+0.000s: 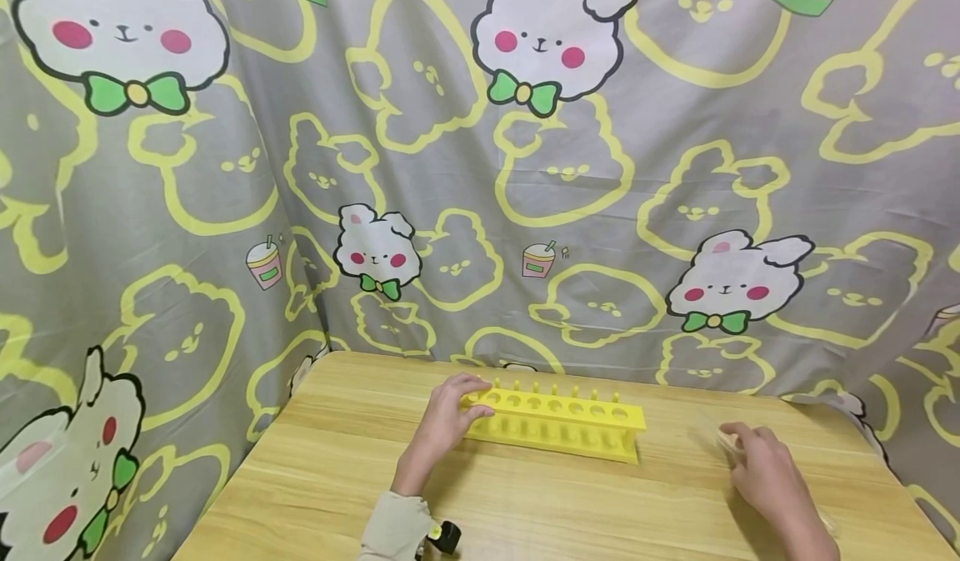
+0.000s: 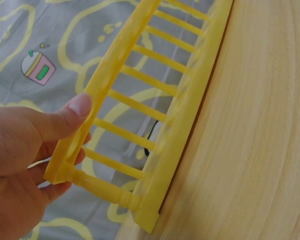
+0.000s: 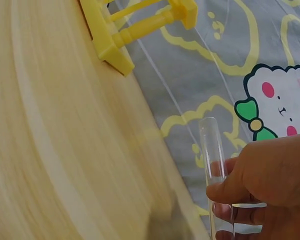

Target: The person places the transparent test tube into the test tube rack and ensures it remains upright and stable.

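Observation:
A yellow test tube rack with a row of round holes and a row of upright pegs stands on the table. At its left end my left hand grips the top bar; in the left wrist view the thumb lies along the bar's outer side and the fingers curl beneath. To the right of the rack, my right hand holds a clear glass test tube between thumb and fingers. The tube's rounded end points away from the hand, and its other end is hidden by the fingers. No tubes show in the rack's holes.
The wooden table carries the rack near its back edge. A grey curtain printed with rabbits and yellow outlines hangs behind and on both sides. A small black device sits at the left wrist.

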{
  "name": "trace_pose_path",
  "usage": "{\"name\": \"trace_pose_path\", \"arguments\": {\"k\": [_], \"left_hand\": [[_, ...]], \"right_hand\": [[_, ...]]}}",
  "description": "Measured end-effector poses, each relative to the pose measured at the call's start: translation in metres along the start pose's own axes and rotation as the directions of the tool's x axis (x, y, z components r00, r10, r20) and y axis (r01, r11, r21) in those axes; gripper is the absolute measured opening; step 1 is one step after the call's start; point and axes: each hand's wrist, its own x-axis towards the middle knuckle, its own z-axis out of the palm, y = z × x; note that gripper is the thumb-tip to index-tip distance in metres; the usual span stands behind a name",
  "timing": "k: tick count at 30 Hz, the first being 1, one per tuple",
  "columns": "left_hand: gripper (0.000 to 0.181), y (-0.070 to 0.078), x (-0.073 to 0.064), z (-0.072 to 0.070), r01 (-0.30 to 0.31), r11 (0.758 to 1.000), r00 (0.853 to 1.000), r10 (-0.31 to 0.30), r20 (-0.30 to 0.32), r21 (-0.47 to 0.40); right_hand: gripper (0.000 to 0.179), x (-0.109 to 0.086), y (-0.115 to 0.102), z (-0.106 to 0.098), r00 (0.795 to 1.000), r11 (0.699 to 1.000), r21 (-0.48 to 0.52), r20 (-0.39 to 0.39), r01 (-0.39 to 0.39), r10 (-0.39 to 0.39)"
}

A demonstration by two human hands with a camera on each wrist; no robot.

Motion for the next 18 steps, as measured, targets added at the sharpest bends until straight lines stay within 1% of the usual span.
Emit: {"name": "trace_pose_path", "arguments": {"k": [7, 12, 18], "left_hand": [[0.037, 0.001, 0.0, 0.0, -0.009, 1.0, 1.0, 0.009, -0.008, -0.004], [0.038, 0.0, 0.0, 0.0, -0.013, 1.0, 1.0, 0.013, -0.012, -0.007], [0.037, -0.001, 0.0, 0.001, -0.009, 1.0, 1.0, 0.008, -0.009, -0.015]], "right_hand": [[0.052, -0.001, -0.007, -0.006, 0.999, 1.0, 0.012, -0.039, 0.002, -0.001], [0.046, -0.002, -0.012, -0.01, 0.996, 1.0, 0.014, -0.084, 0.012, -0.011], [0.041, -0.003, -0.014, -0.012, 0.994, 1.0, 0.02, -0.109, 0.023, -0.02]]}}
